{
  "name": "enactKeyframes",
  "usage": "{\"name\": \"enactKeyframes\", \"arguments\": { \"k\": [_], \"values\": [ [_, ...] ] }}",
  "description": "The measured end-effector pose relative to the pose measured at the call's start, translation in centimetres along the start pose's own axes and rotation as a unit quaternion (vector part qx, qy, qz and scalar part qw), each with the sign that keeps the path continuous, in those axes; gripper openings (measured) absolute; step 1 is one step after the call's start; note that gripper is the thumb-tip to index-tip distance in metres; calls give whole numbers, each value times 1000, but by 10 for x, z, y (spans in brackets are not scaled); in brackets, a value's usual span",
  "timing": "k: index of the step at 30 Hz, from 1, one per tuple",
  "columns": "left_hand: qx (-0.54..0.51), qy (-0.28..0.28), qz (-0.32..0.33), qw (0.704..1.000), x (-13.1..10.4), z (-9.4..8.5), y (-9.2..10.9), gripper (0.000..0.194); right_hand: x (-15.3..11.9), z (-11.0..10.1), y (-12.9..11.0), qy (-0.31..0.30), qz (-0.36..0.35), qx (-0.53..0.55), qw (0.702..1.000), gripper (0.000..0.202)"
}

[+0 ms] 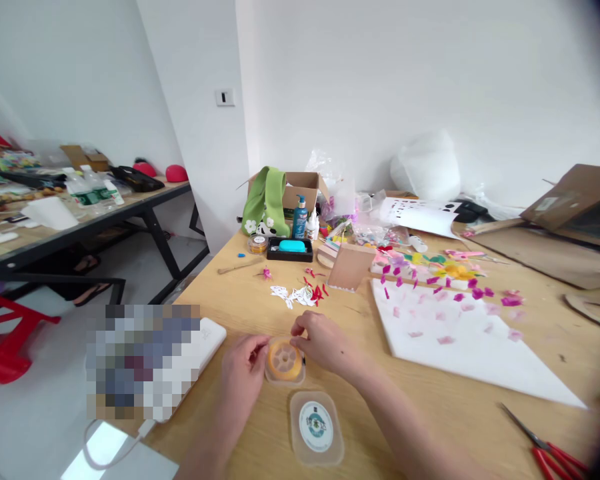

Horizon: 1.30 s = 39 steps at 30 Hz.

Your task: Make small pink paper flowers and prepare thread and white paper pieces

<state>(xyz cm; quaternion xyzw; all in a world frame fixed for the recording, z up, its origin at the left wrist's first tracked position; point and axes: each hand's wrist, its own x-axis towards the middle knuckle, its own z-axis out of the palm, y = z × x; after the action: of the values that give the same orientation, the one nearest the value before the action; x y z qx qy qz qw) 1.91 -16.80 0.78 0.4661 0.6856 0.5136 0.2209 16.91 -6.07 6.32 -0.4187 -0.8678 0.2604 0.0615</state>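
A spool of yellow thread or wire [285, 361] lies in a small clear plastic case [286, 382] on the wooden table. My left hand [245, 365] is closed, thumb and fingertips pinched at the case's left edge. From the right, my right hand [323, 340] reaches over with thumb and index finger bent together at the spool's upper right rim. Whatever thin thing may be between those fingertips is too small to make out. Just in front of the case rests its matching lid [317, 428], which bears a round white and teal label.
Red-handled scissors [547, 443] lie at the front right. A white foam sheet [460, 347] carries pink and purple petals. Behind my hands are white and red small pieces [300, 295] and a black tray [290, 250]. A white power bank [213, 337] with a cable sits left.
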Motion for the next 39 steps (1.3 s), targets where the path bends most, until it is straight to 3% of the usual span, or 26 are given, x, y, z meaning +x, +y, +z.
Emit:
{"name": "enactKeyframes", "arguments": {
  "k": [16,23,32,39],
  "values": [
    [30,7,40,999,1,1,-2,18,3,-5,0,-77,17,38,996,11],
    [57,9,68,996,1,2,-7,18,5,-2,4,-51,21,33,998,11],
    [106,26,174,979,-3,4,-6,17,2,-18,9,-43,29,43,998,12],
    [134,16,255,958,-6,7,-3,16,1,-20,13,-54,18,45,997,12]
  ]
}}
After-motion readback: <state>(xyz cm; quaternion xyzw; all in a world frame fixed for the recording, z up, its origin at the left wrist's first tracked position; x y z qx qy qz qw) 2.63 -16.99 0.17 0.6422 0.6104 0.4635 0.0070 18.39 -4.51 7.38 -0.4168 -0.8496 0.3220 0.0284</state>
